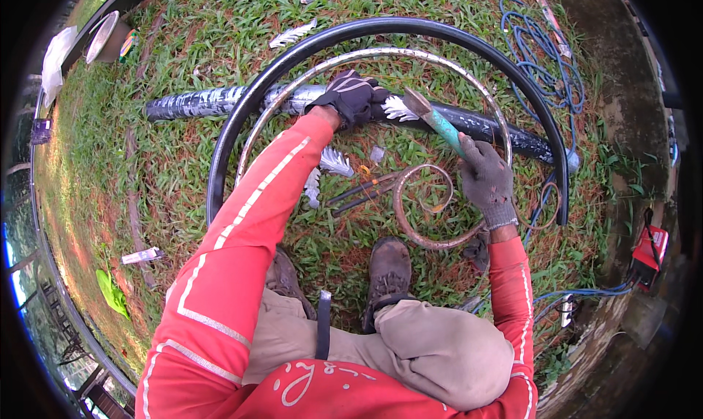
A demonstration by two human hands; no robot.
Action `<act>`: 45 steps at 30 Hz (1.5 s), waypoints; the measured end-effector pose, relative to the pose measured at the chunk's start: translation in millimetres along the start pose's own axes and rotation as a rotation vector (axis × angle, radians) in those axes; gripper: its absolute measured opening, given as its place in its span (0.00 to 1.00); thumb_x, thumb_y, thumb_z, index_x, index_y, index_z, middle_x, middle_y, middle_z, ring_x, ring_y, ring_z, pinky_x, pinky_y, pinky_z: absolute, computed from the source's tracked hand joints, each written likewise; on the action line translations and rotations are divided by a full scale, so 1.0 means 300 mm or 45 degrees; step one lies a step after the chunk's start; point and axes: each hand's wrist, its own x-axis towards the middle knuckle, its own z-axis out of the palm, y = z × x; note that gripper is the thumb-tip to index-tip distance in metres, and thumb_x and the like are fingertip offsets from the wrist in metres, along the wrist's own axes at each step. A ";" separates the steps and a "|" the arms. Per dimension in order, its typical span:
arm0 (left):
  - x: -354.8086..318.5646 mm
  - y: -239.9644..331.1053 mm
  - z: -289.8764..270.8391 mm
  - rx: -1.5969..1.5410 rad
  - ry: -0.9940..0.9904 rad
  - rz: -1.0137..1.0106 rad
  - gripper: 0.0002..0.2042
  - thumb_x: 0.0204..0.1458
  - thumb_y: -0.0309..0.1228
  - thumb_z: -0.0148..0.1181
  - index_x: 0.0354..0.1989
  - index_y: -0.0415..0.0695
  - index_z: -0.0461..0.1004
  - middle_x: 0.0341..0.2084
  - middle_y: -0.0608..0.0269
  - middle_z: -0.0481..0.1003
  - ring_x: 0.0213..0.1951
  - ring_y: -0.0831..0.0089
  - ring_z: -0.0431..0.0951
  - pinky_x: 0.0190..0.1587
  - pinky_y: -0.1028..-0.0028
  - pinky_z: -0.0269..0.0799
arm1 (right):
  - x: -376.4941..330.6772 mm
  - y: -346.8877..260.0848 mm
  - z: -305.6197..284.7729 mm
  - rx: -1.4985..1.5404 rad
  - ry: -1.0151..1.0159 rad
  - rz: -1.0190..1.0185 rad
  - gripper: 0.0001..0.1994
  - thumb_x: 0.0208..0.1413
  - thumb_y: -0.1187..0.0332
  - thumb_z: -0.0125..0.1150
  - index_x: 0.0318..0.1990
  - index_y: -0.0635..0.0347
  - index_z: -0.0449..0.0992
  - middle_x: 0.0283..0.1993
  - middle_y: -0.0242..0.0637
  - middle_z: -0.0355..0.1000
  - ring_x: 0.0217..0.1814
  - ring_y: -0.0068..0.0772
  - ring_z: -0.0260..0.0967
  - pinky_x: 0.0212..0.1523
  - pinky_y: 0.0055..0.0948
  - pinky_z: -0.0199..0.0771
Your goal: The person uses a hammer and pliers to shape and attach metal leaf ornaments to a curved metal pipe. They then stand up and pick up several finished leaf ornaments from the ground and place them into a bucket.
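Observation:
My left hand, in a dark glove, is closed at a silver leaf-shaped metal piece. The leaf lies on a long dark pipe with worn silver patches; my fingertips are partly hidden. In my right hand, gloved in grey, is a hammer with a teal handle. Its head is just right of the leaf, close above the pipe. A large black curved bar and a worn silver metal hoop arch around both hands. Two more silver leaves rest on the grass below the pipe.
Between my boots and the pipe lie a rusty scroll-shaped bar and long-handled tongs. Coiled blue cable is at the far right, a red machine at the right edge. A bucket stands far left.

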 end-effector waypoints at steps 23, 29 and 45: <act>-0.012 0.054 -0.003 -0.071 0.047 -0.148 0.17 0.64 0.46 0.70 0.55 0.52 0.88 0.48 0.52 0.88 0.54 0.45 0.86 0.58 0.46 0.75 | 0.013 -0.012 0.014 -0.002 0.021 -0.028 0.33 0.62 0.71 0.75 0.76 0.39 0.80 0.53 0.39 0.84 0.47 0.52 0.87 0.45 0.49 0.88; -0.027 0.042 0.016 -0.088 0.064 -0.214 0.19 0.63 0.47 0.71 0.58 0.52 0.89 0.51 0.52 0.89 0.54 0.46 0.88 0.60 0.46 0.75 | 0.000 -0.017 -0.001 0.123 0.172 0.109 0.33 0.63 0.71 0.75 0.76 0.39 0.80 0.55 0.39 0.85 0.46 0.50 0.88 0.43 0.43 0.90; -0.016 0.054 -0.011 -0.123 0.046 -0.224 0.17 0.64 0.46 0.70 0.54 0.50 0.89 0.48 0.50 0.89 0.53 0.43 0.87 0.58 0.47 0.77 | 0.034 -0.054 0.023 -0.018 -0.096 0.194 0.34 0.65 0.67 0.73 0.80 0.39 0.76 0.54 0.38 0.82 0.49 0.50 0.86 0.46 0.49 0.89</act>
